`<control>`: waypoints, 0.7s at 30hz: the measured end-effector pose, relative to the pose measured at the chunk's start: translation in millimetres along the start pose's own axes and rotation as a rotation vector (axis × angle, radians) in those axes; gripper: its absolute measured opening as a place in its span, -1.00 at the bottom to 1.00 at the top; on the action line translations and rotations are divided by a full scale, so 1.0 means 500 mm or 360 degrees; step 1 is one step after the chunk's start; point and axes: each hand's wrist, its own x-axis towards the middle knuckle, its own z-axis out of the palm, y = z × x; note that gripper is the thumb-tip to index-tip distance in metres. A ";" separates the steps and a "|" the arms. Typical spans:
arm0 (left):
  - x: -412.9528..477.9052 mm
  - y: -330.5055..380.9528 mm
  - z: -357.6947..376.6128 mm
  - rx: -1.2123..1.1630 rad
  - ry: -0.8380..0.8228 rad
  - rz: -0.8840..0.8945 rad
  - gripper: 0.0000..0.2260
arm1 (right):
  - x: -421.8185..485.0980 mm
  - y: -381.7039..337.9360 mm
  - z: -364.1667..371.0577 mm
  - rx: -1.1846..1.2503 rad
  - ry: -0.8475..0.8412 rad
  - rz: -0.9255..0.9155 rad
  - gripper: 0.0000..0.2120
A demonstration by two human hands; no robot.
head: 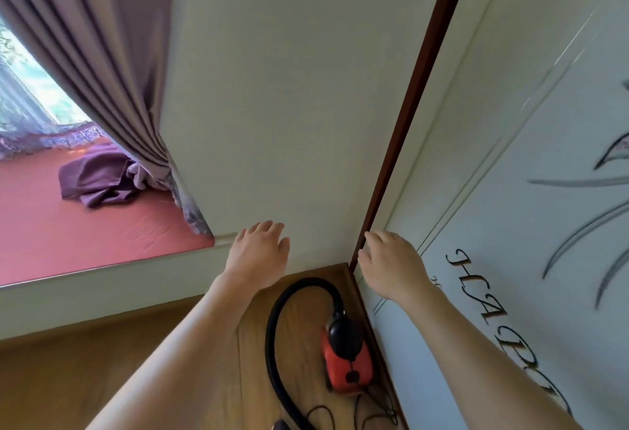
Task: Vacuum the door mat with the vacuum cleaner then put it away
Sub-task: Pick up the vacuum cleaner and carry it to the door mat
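A red and black vacuum cleaner [347,358] sits on the wooden floor in the corner, close to the sliding door. Its black hose [282,310] curves up and over from the body, and a thin black cord [371,412] lies loose beside it. My left hand [258,252] reaches forward above the vacuum with straight fingers near the pale wall, holding nothing. My right hand [391,263] is at the dark brown edge of the sliding door [408,123], fingers bent toward that edge. No door mat is in view.
The frosted sliding door panel [510,225] with black lettering fills the right side. A pale wall [289,89] stands ahead. To the left are a red padded window seat [85,225], a crumpled purple cloth [95,177] and a mauve curtain [102,55].
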 end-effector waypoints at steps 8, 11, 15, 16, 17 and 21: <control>0.056 -0.053 0.144 -0.0002 -0.0210 -0.0059 -0.55 | 0.071 0.038 0.141 -0.0007 -0.0200 0.0065 -0.55; 0.060 -0.069 0.222 -0.0005 -0.0237 -0.0140 -0.57 | 0.089 0.059 0.209 -0.0013 -0.0286 0.0047 -0.56; 0.064 -0.093 0.347 0.0025 -0.0239 -0.0227 -0.59 | 0.110 0.098 0.332 -0.0028 -0.0428 -0.0021 -0.55; 0.065 -0.100 0.379 0.0030 -0.0255 -0.0238 -0.58 | 0.115 0.108 0.365 -0.0035 -0.0462 -0.0038 -0.54; 0.064 -0.108 0.412 0.0037 -0.0277 -0.0248 -0.58 | 0.120 0.117 0.398 -0.0041 -0.0491 -0.0046 -0.54; 0.059 -0.145 0.548 0.0077 -0.0346 -0.0252 -0.53 | 0.137 0.152 0.532 -0.0041 -0.0595 -0.0058 -0.52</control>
